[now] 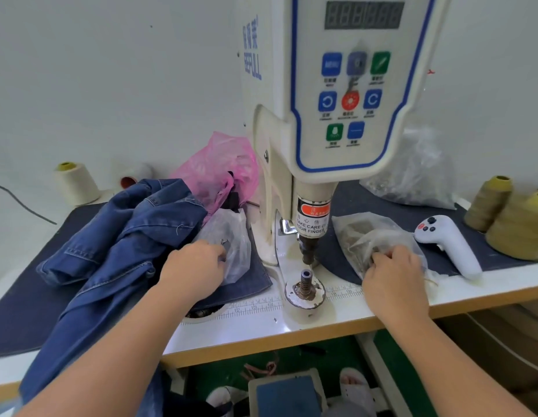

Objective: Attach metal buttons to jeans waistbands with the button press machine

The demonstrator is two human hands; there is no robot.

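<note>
The white button press machine (336,115) stands at the centre, its punch (309,251) raised above the lower die (306,284). Nothing lies between punch and die. Blue jeans (123,236) are heaped on the left and hang over the table's front edge. My left hand (195,269) reaches into a clear plastic bag (231,236) left of the machine, fingers curled inside it. My right hand (394,275) digs into another clear bag of small metal parts (367,236) on the right, its fingertips hidden in the plastic.
A pink bag (219,170) and a clear bag (418,176) lie behind. Thread cones stand at the far left (75,182) and far right (511,215). A white handheld controller (448,245) lies right of my hand. A foot pedal (285,392) sits under the table.
</note>
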